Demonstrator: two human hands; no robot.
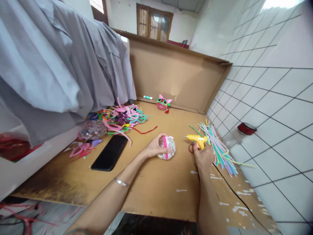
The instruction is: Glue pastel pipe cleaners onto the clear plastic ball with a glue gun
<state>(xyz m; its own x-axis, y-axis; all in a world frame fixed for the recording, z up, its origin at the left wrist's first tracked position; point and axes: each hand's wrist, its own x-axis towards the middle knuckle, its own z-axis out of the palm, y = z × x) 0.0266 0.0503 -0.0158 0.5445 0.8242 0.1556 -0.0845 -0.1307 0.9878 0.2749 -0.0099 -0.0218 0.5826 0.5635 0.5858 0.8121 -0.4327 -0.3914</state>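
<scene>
Near the middle of the table, my left hand (pixel 156 146) is closed round a clear, rounded plastic piece (pixel 171 148) with pink and white strips on it. My right hand (pixel 204 155) grips a yellow glue gun (pixel 195 138) by its handle, and its metal nozzle points left toward the plastic piece, with a gap between them. A black cord runs from below my right hand toward the lower right. Beside the glue gun lies a bundle of pastel pipe cleaners (pixel 221 150).
A black phone (pixel 110 153) lies left of my left hand, below a colourful pipe-cleaner pile (pixel 124 116). A decorated pink-eared figure (pixel 163 102) and a glue stick (pixel 148 97) are at the back. A red-lidded jar (pixel 245 129) stands right. Grey cloth (pixel 97 62) hangs left.
</scene>
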